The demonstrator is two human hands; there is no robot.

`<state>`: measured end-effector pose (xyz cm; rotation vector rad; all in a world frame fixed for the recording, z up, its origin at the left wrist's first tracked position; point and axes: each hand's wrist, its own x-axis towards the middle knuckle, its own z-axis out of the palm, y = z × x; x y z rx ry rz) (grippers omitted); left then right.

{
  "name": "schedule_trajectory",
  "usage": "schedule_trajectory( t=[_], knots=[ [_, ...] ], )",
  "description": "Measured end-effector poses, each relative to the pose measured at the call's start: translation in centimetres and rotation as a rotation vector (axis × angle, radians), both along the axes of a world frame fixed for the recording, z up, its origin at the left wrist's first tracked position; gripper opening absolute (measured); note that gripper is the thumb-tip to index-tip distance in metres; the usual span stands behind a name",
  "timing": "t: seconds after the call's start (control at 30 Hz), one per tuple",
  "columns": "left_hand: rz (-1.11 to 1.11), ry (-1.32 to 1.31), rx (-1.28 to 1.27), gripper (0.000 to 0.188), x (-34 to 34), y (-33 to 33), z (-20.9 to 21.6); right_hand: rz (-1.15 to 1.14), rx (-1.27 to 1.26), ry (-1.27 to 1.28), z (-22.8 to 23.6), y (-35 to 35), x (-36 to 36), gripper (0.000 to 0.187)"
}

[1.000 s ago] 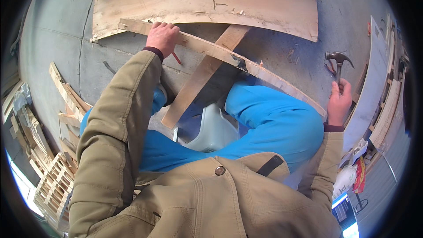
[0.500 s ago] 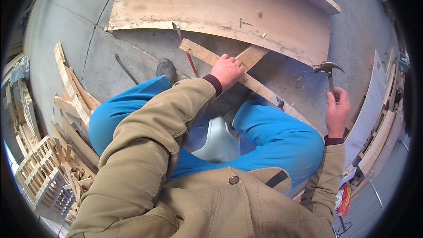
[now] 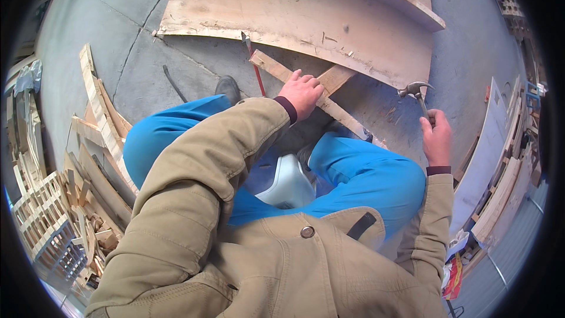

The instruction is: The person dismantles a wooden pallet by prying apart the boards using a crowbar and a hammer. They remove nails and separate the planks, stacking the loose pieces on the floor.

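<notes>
My left hand [image 3: 301, 95] lies over a long, narrow wooden strip [image 3: 347, 119], its fingers curled across the upper face. The strip slants from upper left down toward my right knee and crosses a shorter wood block [image 3: 336, 79]. In my right hand [image 3: 436, 139] is a claw hammer [image 3: 415, 89], gripped by the handle. Its metal head is raised off to the right of the strip, apart from it. Most of the handle is hidden in my fist.
A large plywood panel [image 3: 282, 17] with an upright edge board lies ahead on concrete. A red-shafted bar [image 3: 258, 73] leans near my shoe [image 3: 228, 88]. Scrap wood [image 3: 97, 106] is heaped at left, with a slatted crate [image 3: 50, 224]. Stacked boards [image 3: 500, 194] line the right.
My right hand has brought the hammer leftward, nearer the strip, and its head has tilted. The left hand stays on the strip, its fingers slightly looser. The whole view has shifted slightly.
</notes>
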<state>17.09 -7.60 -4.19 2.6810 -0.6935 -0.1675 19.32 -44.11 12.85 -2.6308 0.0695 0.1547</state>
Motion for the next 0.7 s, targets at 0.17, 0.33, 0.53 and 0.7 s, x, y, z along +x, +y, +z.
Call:
schedule_trajectory(
  t=[0.17, 0.33, 0.53, 0.7],
  knots=[
    [0.097, 0.195, -0.014, 0.035, -2.3, 1.6, 5.7, 0.092, -0.029, -0.102, 1.6, 1.3, -1.6, 0.017],
    [0.098, 0.356, -0.061, 0.035, -7.4, 3.0, 11.9, 0.149, -0.075, -0.058, 1.3, 2.4, -2.3, 0.022],
    [0.112, 0.313, -0.202, 0.041, -15.1, 5.6, 17.9, 0.181, -0.319, 0.165, 0.6, 2.2, -2.7, 0.029],
    [0.194, 0.369, -0.172, 0.038, -17.8, 7.3, 18.8, 0.202, -0.39, 0.247, 0.5, 2.0, -3.0, 0.031]
  ],
)
